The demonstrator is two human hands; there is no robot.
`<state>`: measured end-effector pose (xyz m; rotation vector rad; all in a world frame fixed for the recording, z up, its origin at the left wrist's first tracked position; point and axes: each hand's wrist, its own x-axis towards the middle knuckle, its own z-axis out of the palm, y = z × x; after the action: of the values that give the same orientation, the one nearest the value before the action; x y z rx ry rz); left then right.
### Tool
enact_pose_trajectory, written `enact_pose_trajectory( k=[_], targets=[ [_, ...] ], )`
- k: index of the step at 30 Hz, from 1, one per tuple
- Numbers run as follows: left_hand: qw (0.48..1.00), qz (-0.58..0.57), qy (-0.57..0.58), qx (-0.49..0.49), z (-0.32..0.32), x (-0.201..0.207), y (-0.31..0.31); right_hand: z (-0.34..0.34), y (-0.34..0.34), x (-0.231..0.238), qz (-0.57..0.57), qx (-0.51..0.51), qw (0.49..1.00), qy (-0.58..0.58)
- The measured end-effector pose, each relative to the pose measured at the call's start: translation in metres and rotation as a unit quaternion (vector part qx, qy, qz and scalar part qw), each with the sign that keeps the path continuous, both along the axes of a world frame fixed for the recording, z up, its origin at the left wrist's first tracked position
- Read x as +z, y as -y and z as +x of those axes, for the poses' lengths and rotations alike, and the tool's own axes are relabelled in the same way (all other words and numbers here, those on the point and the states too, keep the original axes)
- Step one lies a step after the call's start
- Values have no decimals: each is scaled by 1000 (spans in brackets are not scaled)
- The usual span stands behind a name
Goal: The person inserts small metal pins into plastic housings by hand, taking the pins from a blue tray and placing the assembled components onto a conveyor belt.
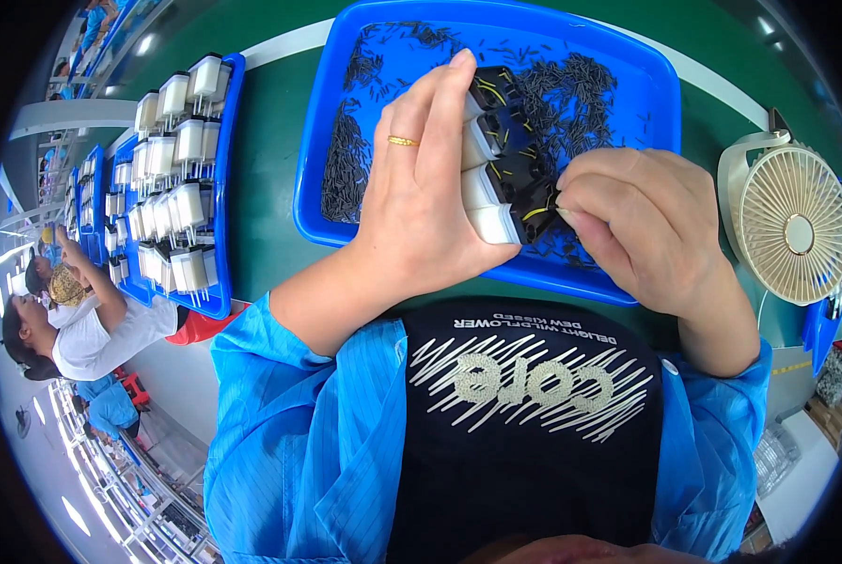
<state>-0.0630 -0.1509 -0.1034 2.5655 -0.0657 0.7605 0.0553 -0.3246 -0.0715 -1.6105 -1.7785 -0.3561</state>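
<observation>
My left hand (411, 193) is wrapped round a row of several white blocks (480, 188) with black ends (512, 132), which carry thin yellow strips. The black ends face right, toward my right hand (642, 221). Thumb and fingers of that hand are pinched together at the black end nearest me; whatever lies between the fingertips is too small to make out. Both hands are over a large blue tray (310, 179). Inside it, small thin black pieces (571, 94) lie scattered and heaped, thickest beyond the blocks and along the left side.
Left of the big tray, a narrower blue tray (224, 188) carries rows of white blocks (190, 141) with metal pins. A cream fan (797, 235) stands to the right on the green tabletop (275, 122). A co-worker in a white shirt (115, 334) sits at far left.
</observation>
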Motion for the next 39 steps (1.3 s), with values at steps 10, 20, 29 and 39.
enact_pose_trajectory(
  k=[10, 20, 29, 39],
  targets=[
    [1000, -2, 0, -2, 0, 0, 0, -2, 0, 1, -10, 2, 1000, -7],
    [1000, -17, -4, -6, 1, 1, 1, -4, 2, 2, -18, -3, 1000, -11],
    [992, 106, 51, 44, 2, -2, 0, -10, 3, 3, -64, -31, 996, 54],
    [991, 102, 19, 79, -4, 6, 8, -18, 1, 0, -80, -82, 984, 136]
  ],
)
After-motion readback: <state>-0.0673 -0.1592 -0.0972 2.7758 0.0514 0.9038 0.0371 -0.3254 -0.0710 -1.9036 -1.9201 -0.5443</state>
